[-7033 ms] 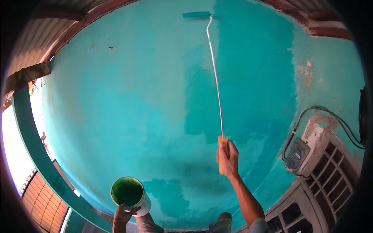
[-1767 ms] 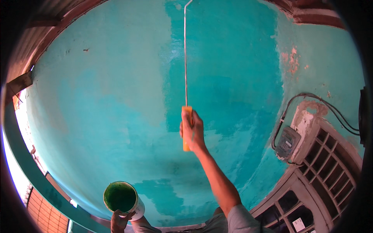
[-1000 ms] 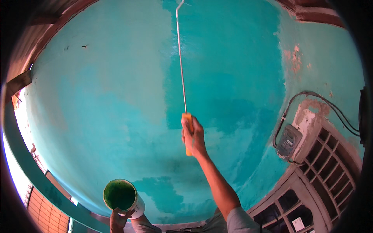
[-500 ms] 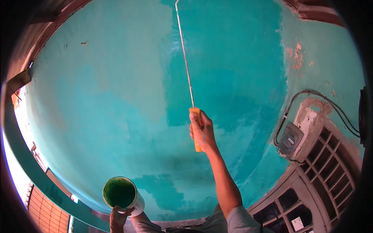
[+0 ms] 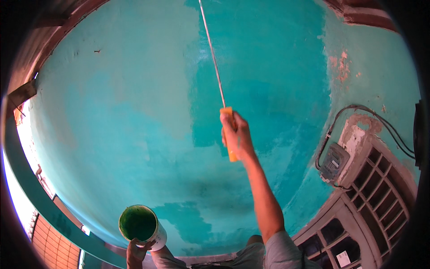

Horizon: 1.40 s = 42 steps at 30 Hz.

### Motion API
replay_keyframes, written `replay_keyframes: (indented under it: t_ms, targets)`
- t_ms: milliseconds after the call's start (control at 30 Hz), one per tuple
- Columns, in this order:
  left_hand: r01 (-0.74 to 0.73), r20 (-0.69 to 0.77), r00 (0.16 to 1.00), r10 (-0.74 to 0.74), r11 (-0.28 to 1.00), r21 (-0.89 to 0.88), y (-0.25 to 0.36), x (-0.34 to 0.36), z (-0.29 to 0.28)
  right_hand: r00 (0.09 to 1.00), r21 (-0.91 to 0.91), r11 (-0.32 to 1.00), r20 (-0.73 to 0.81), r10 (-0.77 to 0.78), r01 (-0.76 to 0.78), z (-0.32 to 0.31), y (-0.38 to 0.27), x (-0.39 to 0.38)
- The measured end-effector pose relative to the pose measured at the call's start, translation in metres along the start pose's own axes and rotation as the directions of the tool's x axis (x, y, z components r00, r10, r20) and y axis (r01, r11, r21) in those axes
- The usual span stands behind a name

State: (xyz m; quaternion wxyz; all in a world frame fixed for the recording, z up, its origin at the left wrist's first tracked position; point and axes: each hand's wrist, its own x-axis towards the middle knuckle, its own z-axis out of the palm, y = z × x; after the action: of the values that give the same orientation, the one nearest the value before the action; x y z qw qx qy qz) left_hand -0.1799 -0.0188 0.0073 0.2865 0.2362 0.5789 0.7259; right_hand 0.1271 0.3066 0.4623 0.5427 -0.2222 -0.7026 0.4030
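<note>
Gripped in my right hand (image 5: 236, 134) is the orange handle (image 5: 232, 154) of a paint roller, its long thin metal rod (image 5: 211, 49) reaching up past the top edge of the view, where the roller head is hidden. A turquoise wall (image 5: 125, 125) fills the middle, darker and glossier right of centre and in a patch low down. At the bottom left, my left hand (image 5: 136, 251) has its fingers closed on a white bucket (image 5: 159, 235) with dark green inside.
On the right are a grey meter box (image 5: 333, 161) with cables, peeling plaster and a grilled window and frame (image 5: 376, 193). A teal post (image 5: 40, 193) runs down the left beside a bright opening. Roof beams (image 5: 367, 19) edge the top. My legs show at the bottom.
My right hand has moved up and slightly right, pushing the roller rod further out of view. Seven seconds ago the roller head showed near the top. My left hand keeps the bucket low.
</note>
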Motion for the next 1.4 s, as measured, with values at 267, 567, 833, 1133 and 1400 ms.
replay_keyframes:
  t_ms: [267, 567, 833, 1133, 1400]
  targets:
    - [0.284, 0.114, 0.959, -0.261, 0.9, -0.329, 0.084, -0.028, 0.045, 0.988, -0.022, 0.999, -0.152, -0.032, 0.029, 0.042, 0.114, -0.134]
    - [0.355, 0.101, 0.922, -0.374, 0.712, -0.605, 0.099, -0.039, 0.046, 0.991, -0.186, 0.983, -0.131, -0.027, 0.002, 0.068, 0.092, -0.085]
    - [0.158, 0.187, 0.976, -0.11, 0.953, -0.26, 0.03, -0.017, -0.002, 0.988, -0.124, 0.982, -0.055, -0.148, 0.14, 0.077, 0.038, 0.022]
    - [-0.297, 0.335, 0.936, 0.108, 0.752, 0.588, 0.119, -0.056, 0.048, 0.999, -0.01, 1.0, -0.046, -0.027, 0.026, 0.075, 0.067, -0.03]
    - [0.315, 0.085, 0.93, -0.358, 0.654, -0.688, 0.097, -0.042, 0.037, 0.99, -0.103, 0.985, -0.027, -0.139, 0.136, 0.104, 0.081, 0.002]
